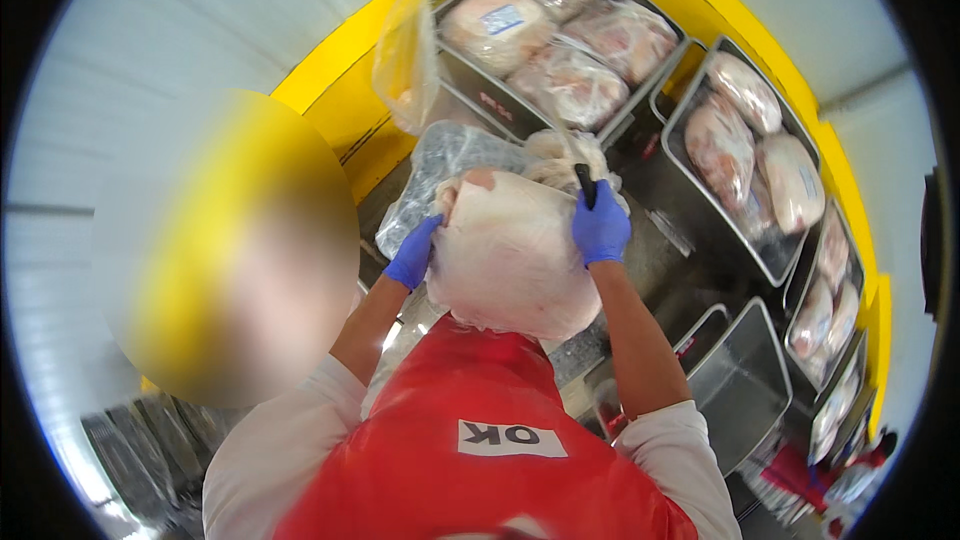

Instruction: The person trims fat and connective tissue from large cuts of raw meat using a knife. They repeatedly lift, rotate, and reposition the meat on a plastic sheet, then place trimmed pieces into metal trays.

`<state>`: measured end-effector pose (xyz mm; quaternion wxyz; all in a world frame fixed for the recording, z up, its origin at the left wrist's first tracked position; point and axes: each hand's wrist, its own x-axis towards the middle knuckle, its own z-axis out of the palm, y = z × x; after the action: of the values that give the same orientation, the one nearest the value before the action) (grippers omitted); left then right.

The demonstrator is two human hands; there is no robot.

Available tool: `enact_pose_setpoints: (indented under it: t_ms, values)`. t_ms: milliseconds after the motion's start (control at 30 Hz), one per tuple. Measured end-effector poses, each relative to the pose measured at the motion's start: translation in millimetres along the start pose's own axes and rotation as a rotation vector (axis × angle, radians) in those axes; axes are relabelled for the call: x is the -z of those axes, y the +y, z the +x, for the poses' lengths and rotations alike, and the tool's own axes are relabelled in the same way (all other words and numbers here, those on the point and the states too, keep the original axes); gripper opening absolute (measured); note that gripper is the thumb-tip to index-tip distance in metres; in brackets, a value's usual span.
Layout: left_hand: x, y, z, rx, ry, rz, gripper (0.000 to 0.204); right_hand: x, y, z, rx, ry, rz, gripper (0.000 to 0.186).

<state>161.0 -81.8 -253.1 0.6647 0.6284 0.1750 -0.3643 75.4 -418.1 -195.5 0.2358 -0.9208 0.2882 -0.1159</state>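
Note:
A large pale slab of meat, looking glossy as if under clear film, is in front of my red apron. My left hand, in a blue glove, grips its left edge, with the fingertips partly hidden. At the opposite edge, my right hand, gloved in blue too, is closed round the black handle of a knife. The narrow blade points up and away, blurred against the metal bin behind. That hand also rests against the meat's right side. Crumpled clear plastic lies just beyond the slab.
A metal bin of bagged meat pieces stands at the far side. More metal bins, one with a visible rim, line the right beside a yellow ledge. A clear bag hangs at the far left. Close on my left is a blurred person.

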Motion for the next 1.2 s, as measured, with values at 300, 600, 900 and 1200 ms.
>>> enact_pose_setpoints:
  t_ms: [300,600,900,1200]
  values:
    - [-14,61,19,-0.347,0.174,0.654,0.049,18,-12,-29,-0.056,-0.154,-0.011,0.03]
    - [17,7,46,-0.503,0.032,0.427,0.038,131,-128,-67,0.3,-0.337,-0.182,0.041]
    - [29,14,42,-0.494,-0.086,0.332,0.041,159,-324,-4,0.766,-0.659,-0.927,0.027]
    - [33,17,40,-0.502,-0.071,0.232,0.044,68,-440,33,1.016,-0.886,-1.287,0.013]
